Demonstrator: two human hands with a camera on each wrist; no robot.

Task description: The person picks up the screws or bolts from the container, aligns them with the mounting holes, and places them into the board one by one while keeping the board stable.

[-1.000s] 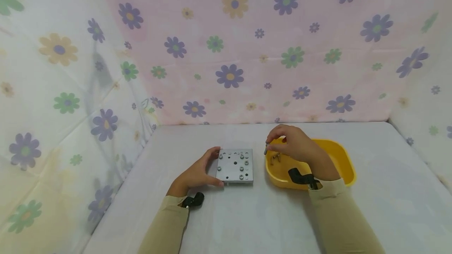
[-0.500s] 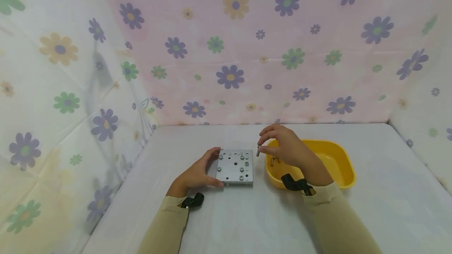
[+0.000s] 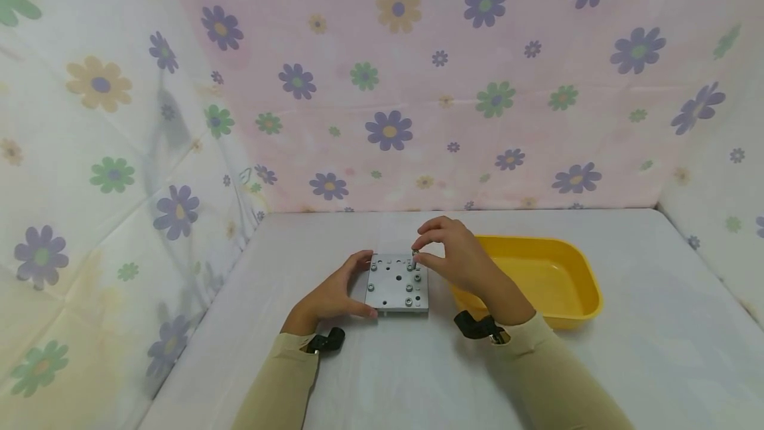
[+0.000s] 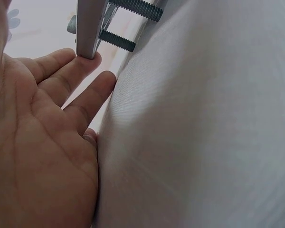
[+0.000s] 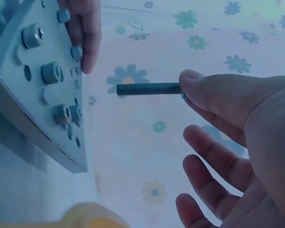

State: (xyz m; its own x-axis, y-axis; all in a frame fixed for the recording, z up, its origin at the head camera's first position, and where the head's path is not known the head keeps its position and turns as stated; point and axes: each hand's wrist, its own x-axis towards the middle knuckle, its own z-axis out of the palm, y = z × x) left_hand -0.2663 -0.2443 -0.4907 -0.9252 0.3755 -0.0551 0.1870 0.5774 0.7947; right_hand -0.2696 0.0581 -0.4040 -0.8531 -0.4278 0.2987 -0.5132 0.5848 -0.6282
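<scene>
A square metal plate (image 3: 390,292) stands slightly raised on the table, with several socket-head bolts in its holes. Threaded bolt shanks (image 4: 118,41) jut out beneath it in the left wrist view. My left hand (image 3: 334,294) holds the plate at its left side, thumb at the near edge and fingers at the far edge. Between thumb and index finger, my right hand (image 3: 462,257) pinches a bolt (image 5: 149,89) by its head, the other fingers spread apart. That bolt is above the plate's far right part, its thread pointing at the plate and apart from it in the right wrist view.
A yellow plastic tub (image 3: 552,277) stands to the right of the plate, partly hidden behind the right forearm. The table (image 3: 382,377) is covered in white cloth. Flower-patterned curtains (image 3: 430,91) enclose the back and sides.
My right hand has moved left from over the yellow tub to above the plate, carrying the bolt. My left hand and the plate have stayed in place.
</scene>
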